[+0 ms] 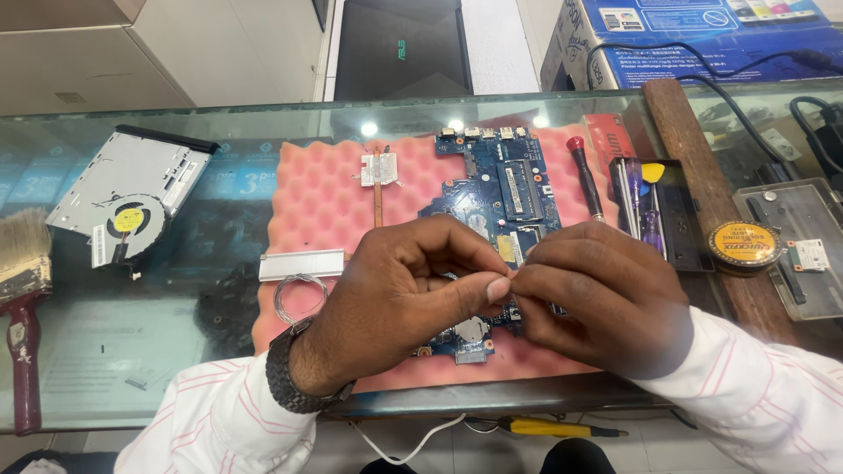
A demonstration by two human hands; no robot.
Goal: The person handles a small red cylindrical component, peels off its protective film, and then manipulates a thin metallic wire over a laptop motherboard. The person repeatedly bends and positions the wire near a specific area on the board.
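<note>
The blue circuit board (496,197) lies flat on the pink foam pad (320,202), toward the pad's right half, with its lower portion hidden behind both hands. The left hand (399,294) and right hand (593,298) meet fingertip to fingertip directly above the board's lower middle; both are pinched shut on something small and thin between thumb and forefinger, too small to identify. The board is bare and out of any housing, and its copper heat pipe with metal plate (378,175) rests apart on the foam to the left, so disassembly appears well advanced; no part appears refitted yet. A silver bracket (303,264) and a coil of thin wire (299,297) sit at the pad's left edge. A red-capped screwdriver (584,175) lies just right of the board, beside a black tray of tools (676,224) and a round tin (744,245). On the glass counter (202,228), well to the left, are a fan with a flat drive unit (127,206) and a brush (22,290).
</note>
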